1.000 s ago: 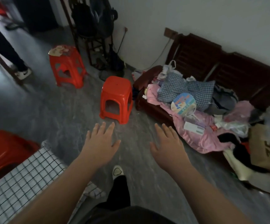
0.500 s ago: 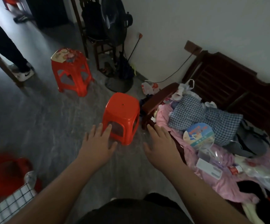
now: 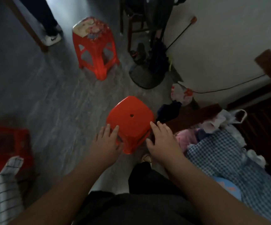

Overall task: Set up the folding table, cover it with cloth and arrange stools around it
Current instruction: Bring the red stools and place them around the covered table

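Legs of red stool (image 3: 130, 117) largely hidden, contact with it unclear, stool flanked by left hand (image 3: 106, 142) and right hand (image 3: 162, 140), both hands released, fingers spread, checked cloth (image 3: 0, 192) cut off beyond left hand

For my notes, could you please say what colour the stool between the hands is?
The stool is bright red; head view.

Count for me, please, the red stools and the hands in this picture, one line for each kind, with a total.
Red stools: 3
Hands: 2, left hand and right hand
Total: 5
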